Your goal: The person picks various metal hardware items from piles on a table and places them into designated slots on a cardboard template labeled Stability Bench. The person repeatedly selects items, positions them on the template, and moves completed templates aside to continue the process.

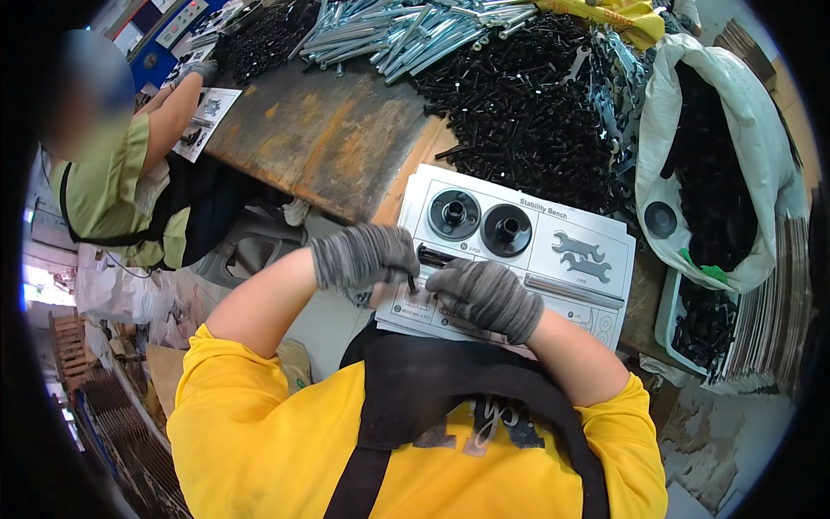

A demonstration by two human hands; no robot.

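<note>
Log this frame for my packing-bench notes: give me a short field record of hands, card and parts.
left hand: grey glove, pinching a small black screw over the card
right hand: grey glove, resting on the card's near edge
card: white parts sheet holding two black discs, two wrenches, a long rod
bench: rusty, piled with black screws
co-worker: seated left

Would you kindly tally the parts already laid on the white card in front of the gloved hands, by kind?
Black round discs: 2
Grey wrenches: 2
Long silver rods: 1
Black bolts by the left hand: 1
Total: 6
</note>
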